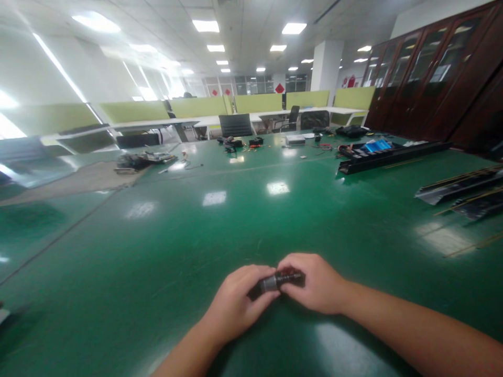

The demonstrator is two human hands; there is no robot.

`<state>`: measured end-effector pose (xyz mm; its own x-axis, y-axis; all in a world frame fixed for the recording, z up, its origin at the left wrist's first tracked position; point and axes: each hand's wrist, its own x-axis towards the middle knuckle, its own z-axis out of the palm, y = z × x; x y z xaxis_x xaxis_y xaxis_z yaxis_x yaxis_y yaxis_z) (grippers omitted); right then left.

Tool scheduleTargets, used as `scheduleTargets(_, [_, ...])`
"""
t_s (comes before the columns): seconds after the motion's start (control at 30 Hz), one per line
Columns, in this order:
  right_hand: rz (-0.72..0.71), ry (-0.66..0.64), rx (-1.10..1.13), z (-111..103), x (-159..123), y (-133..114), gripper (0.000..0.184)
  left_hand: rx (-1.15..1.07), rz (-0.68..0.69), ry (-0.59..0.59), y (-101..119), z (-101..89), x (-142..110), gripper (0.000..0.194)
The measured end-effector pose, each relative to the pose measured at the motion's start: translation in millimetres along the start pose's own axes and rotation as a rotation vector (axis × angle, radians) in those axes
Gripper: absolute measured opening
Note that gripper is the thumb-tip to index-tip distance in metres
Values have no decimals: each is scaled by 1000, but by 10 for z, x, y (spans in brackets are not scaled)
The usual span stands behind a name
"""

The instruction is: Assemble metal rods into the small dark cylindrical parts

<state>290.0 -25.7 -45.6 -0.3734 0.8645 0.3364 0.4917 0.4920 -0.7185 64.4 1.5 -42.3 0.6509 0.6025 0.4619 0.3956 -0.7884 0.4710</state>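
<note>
Both hands grip a small dark cylindrical part (270,283) with a silver-grey band, low over the green table (188,235). It looks like a small motor, though its exact kind is hard to make out. My left hand (241,293) is closed around its left end, the thumb below and the fingers above. On its right end, my right hand (318,283) pinches the black and reddish-brown section between thumb and fingers. The fingers cover both ends of the part.
Black metal channels (377,159) lie at the right, one beside a blue item (378,146). More dark rails (463,186) and thin rods sit nearer on that side. Dark parts (231,143) are scattered along the far edge; a cluttered pile (141,159) rests at the left.
</note>
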Motion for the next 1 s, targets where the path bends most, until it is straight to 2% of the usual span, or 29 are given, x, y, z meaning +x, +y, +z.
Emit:
scheduleTargets(0.23, [-19, 16, -7, 0, -16, -12, 22, -46, 27, 79, -5, 5, 5, 29])
scheduleTargets(0.53, [-47, 35, 1, -5, -9, -19, 19, -52, 43, 65, 5, 22, 0, 29])
scheduleTargets(0.67, [-97, 44, 4, -5, -5, -23, 14, -61, 77, 85, 13, 26, 9, 29])
scheduleTargets(1.0, [-113, 20, 15, -15, -15, -8, 13, -41, 78, 113, 34, 46, 13, 29])
